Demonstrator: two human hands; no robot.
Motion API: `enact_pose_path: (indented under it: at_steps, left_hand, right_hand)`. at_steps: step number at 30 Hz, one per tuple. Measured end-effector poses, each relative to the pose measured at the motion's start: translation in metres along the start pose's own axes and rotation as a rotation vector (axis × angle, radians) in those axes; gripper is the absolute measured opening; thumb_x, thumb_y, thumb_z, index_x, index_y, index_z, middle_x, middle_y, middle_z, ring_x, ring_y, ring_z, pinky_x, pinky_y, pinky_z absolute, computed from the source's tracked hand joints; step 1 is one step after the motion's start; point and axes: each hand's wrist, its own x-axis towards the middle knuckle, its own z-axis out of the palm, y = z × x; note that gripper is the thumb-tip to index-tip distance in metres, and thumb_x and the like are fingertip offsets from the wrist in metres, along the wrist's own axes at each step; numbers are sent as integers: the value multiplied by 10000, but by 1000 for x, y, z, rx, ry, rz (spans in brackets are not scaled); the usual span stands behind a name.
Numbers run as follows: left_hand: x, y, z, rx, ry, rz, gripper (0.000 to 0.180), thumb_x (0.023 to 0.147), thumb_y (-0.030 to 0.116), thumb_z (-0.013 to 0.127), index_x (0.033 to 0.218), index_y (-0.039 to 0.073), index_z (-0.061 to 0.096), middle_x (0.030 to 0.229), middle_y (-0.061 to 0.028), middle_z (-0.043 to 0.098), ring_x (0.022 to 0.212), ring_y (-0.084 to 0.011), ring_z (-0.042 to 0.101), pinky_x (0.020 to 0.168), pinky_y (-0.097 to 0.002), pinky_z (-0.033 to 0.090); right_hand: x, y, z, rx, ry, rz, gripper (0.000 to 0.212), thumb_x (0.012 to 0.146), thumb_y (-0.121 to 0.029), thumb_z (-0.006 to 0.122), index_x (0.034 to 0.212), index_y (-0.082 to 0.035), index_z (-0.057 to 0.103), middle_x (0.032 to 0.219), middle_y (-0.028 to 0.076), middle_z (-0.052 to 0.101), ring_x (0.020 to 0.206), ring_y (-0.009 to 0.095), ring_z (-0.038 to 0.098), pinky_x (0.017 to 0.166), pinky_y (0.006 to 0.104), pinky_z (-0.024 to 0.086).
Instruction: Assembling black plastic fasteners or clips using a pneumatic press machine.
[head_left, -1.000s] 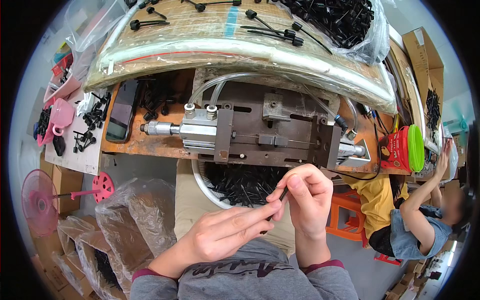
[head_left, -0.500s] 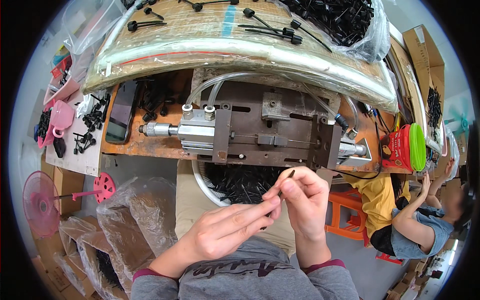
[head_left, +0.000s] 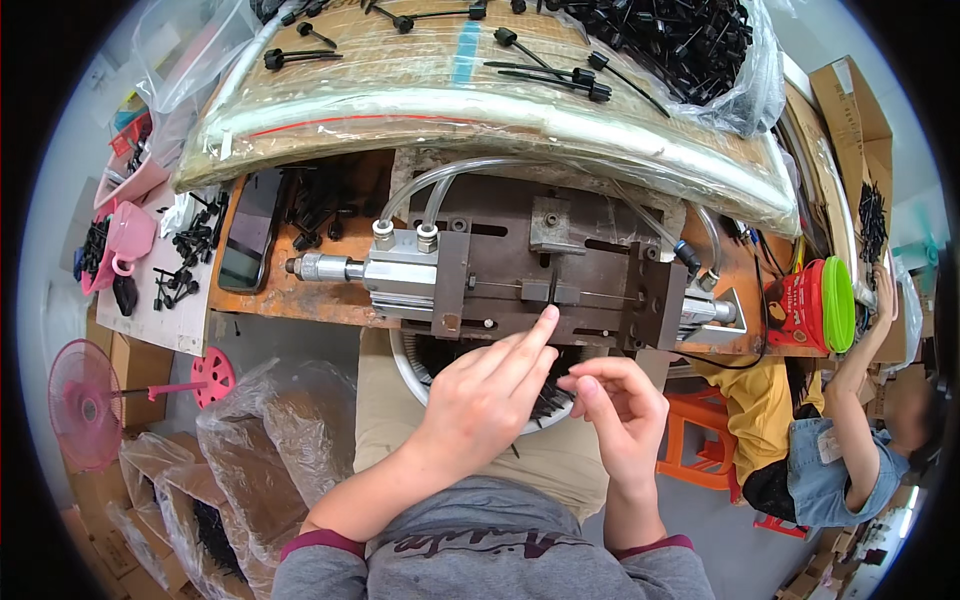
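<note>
My left hand reaches up to the metal fixture with its fingers together and its thumb hidden. Its index fingertip meets the lower end of a slender black plastic part. That part stands across the small grey blocks at the fixture's middle. Lower and to the right, my right hand is loosely curled, thumb and fingers a little apart, nothing visible in them. Beneath both hands, a white-rimmed bucket on my lap holds many thin black parts.
Air cylinders with clear hoses flank the fixture. A phone and loose black parts lie left of it. A red tub with a green rim stands right. Behind is a plastic-wrapped board. A co-worker sits at right.
My left hand has moved up from beside my right hand to the fixture, where a slender black part now stands between the blocks. My right hand has loosened its pinch and dropped slightly.
</note>
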Motion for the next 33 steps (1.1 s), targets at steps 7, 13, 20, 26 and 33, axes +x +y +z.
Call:
enact_pose_path:
  at_steps: [7,13,20,26,33]
  left_hand:
    - [10,1,2,80,-72,-14,235,770,103,702,982,3,692,1290,-138,618,638,-154,636,621,-271,509]
    - [11,2,-1,94,-68,-14,204,773,102,700,952,3,701,1271,-140,630,545,-128,604,552,-244,474]
    - [14,0,-3,78,-72,4,192,751,92,724,923,11,697,1247,-144,643,486,-150,577,499,-252,464]
    - [12,-6,-4,21,-59,15,197,735,82,746,914,16,695,1246,-138,643,484,-165,574,503,-256,474]
    - [-3,-2,-19,-111,-114,55,235,757,109,747,965,16,690,1270,-131,630,546,-161,599,525,-250,477]
  right_hand:
    - [-1,-3,-1,-234,33,-185,88,849,17,682,935,12,699,837,86,702,670,104,615,605,224,483]
    - [23,-25,-5,-374,48,-372,96,848,47,654,931,21,695,832,87,691,655,107,600,587,219,465]
    - [122,-86,2,-741,323,-806,217,803,-7,683,1018,-22,670,924,78,657,795,217,581,698,293,465]
    - [223,-91,11,-1244,242,-730,482,799,-346,746,1126,-7,644,1043,120,662,1051,321,594,876,398,490]
    - [239,-99,33,-1256,-41,-699,220,848,-219,674,971,-43,722,1011,148,663,1018,300,625,866,421,521]
